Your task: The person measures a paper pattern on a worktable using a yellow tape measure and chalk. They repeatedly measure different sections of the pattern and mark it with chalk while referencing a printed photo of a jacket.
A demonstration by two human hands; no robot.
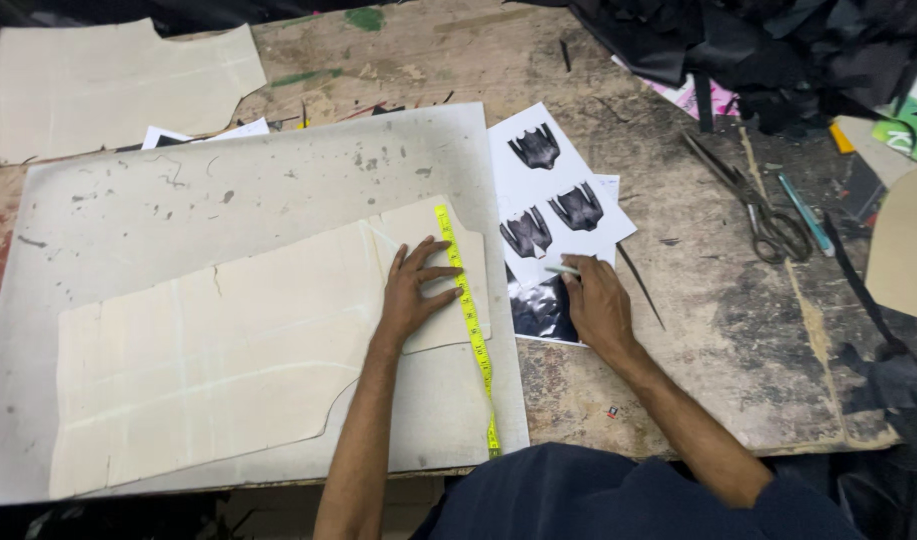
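Left hand (415,290) fingers spread flat on cream pattern card (228,350), yellow tape measure (468,310) alongside, right hand (593,305) pinching perhaps a pale marker (561,269)

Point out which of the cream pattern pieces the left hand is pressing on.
The small cream paper pattern piece under the left hand, beside the yellow measuring tape. The large cream piece and the top-left one lie untouched.

A cutting board (228,180) lies on the bench (718,330), and a pattern piece (218,350) lies on the board. A tape measure (468,320) runs along the piece's right edge, under the left hand (413,290). Right of the board lie printed sheets (553,190), with the right hand (598,310) on them. Scissors (753,205) lie further right.
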